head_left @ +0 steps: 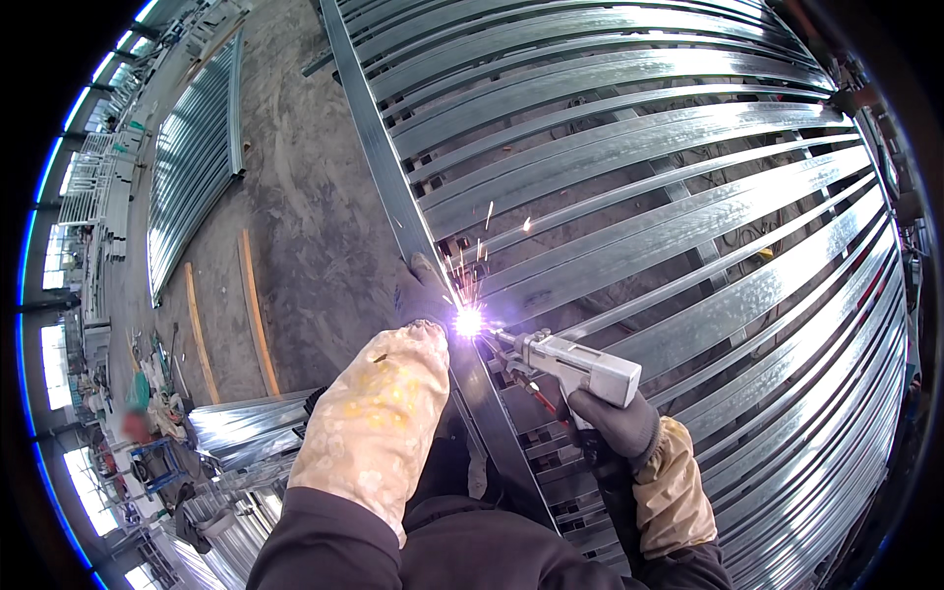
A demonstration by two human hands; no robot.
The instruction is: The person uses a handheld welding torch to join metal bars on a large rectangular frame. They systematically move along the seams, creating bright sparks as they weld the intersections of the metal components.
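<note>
My right hand (621,421), in a dark grey glove, is closed around the grip of a silver, boxy welding gun (588,370). The gun's nozzle points left at a metal rail (379,147), where a bright violet-white weld spot (468,321) throws sparks upward. Just left of the glare, my left hand (418,288) is gripping the rail's outer edge, its gloved fingers partly lost in shadow and behind the sleeve. A scorched tan sleeve guard (369,413) covers the left forearm. Long metal slats (629,143) meet the rail from the right.
A dark cable (612,492) trails from the gun past my right forearm. On the concrete floor (295,187) to the left lie a finished slatted panel (197,162) and two wooden strips (258,315). More bright metal profiles (246,433) are stacked at lower left.
</note>
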